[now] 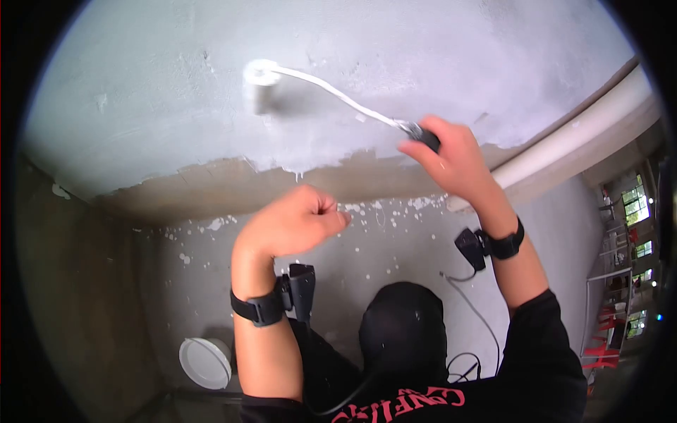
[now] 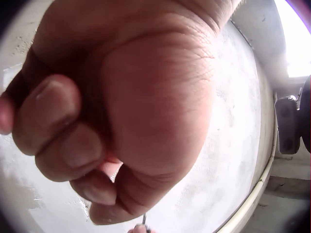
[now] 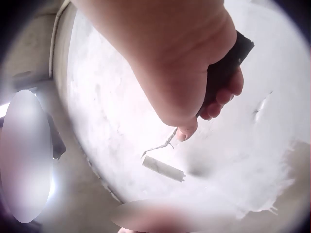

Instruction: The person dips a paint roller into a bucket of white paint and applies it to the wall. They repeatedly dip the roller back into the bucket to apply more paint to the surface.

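Note:
My right hand (image 1: 455, 158) grips the black handle (image 3: 221, 77) of a paint roller (image 3: 163, 168). From the handle a white-coated bent rod (image 1: 335, 94) runs left to the roller's white sleeve (image 1: 262, 97), which is at the pale painted wall (image 1: 176, 127). In the right wrist view the sleeve lies slanted, its shadow beside it. My left hand (image 1: 289, 224) is held in front of my body, below the roller, with its fingers curled toward the palm. The left wrist view shows these bent fingers (image 2: 46, 111) close up, holding nothing.
Bare brown-grey wall (image 1: 211, 187) shows below the ragged paint edge. White paint spots dot the grey floor (image 1: 374, 254). A white bucket (image 1: 205, 363) stands at the lower left. A thick pale pipe (image 1: 578, 137) runs along the right, and a thin cable (image 1: 486, 324) hangs near my right arm.

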A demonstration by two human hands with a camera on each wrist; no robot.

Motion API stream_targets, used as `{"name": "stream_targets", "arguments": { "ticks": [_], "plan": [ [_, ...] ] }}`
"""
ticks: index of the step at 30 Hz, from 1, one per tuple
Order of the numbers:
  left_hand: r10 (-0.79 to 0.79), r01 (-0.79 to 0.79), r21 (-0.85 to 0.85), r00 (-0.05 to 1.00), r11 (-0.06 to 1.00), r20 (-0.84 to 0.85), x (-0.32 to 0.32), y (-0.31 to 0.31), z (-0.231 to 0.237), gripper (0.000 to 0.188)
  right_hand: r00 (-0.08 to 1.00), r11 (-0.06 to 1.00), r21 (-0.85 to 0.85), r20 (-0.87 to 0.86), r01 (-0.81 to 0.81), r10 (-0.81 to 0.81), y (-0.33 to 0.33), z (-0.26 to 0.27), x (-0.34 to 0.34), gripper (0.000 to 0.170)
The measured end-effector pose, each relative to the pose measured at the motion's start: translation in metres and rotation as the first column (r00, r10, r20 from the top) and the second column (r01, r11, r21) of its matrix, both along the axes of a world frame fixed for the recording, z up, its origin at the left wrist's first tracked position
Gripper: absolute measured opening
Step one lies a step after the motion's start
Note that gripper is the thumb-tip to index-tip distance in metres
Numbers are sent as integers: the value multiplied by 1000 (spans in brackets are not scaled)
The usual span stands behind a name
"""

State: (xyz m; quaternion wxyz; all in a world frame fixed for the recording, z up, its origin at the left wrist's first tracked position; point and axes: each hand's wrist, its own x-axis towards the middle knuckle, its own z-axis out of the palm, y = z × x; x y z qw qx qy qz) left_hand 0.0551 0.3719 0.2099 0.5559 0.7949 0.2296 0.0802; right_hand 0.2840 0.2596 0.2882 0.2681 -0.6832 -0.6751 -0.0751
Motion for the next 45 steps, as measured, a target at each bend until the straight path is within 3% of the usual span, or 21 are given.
{"name": "stream_targets", "arguments": {
  "ticks": [3,4,5,6,8,11,12,13,14,16,17,20,21,23,24,27,30,33,36,39,45],
  "plan": [
    [-195,217,-101,962,971,189,-1,-1,-16,28,991,994,23,86,-106,103,29,11,-19,29],
    [-229,262,-133,947,956,224,-1,-6,-13,27,996,996,-64,64,-56,60,32,19,-28,30],
    [-305,306,-104,952,946,25,-1,-6,2,31,999,990,-140,47,-18,25,36,21,-36,31],
    [-326,327,-118,945,938,24,3,-11,5,31,999,988,-152,41,3,3,39,12,-39,31],
    [-108,118,-194,992,974,57,3,-20,11,42,995,991,-107,-62,-83,76,44,0,-44,29],
    [-4,56,-319,987,946,161,1,-10,-4,72,978,976,-158,-171,-148,121,46,-15,-60,25],
    [115,-48,-280,966,959,231,1,-21,-15,74,932,959,-139,-307,-246,195,50,-24,-60,26],
    [139,-55,-255,936,965,322,3,-25,-18,49,906,936,-218,-384,-275,176,53,-21,-64,25],
    [145,-12,-412,945,911,293,0,-28,-11,51,899,928,-181,-363,-326,245,58,-24,-63,22],
    [423,76,-796,814,601,398,6,-33,-16,50,851,923,-198,-487,-330,199,68,-23,-74,22],
    [508,189,-816,699,547,503,10,-40,-20,50,828,934,-200,-541,-297,147,62,-22,-81,24],
    [740,-67,-880,573,470,351,10,-51,-14,44,845,916,-103,-436,-389,310,73,-32,-104,26],
    [750,-82,-876,559,475,354,13,-50,-14,44,849,898,-90,-377,-431,370,76,-36,-112,26],
    [911,-211,-907,279,366,303,15,-49,-19,38,816,874,-102,-424,-474,393,77,-49,-126,26],
    [928,-263,-912,288,315,238,38,-55,-15,34,773,856,-103,-495,-506,397,74,-52,-102,25],
    [980,-333,-929,164,160,110,45,-63,-18,30,759,854,-122,-533,-506,373,66,-67,-103,25],
    [982,-396,-905,165,154,95,55,-63,-30,27,712,847,-86,-590,-524,380,61,-82,-92,29],
    [991,-465,-877,94,125,91,54,-50,-41,24,799,899,17,-452,-437,397,59,-91,-85,32],
    [992,-486,-865,86,123,93,41,-41,-39,24,663,793,-279,-721,-541,199,61,-92,-87,31],
    [998,-521,-853,58,34,4,36,-32,-48,23,630,804,-189,-728,-564,271,63,-117,-98,35],
    [999,-583,-813,-23,12,31,26,-10,-41,24,554,771,-138,-773,-622,308,73,-126,-94,45]
  ]
}}
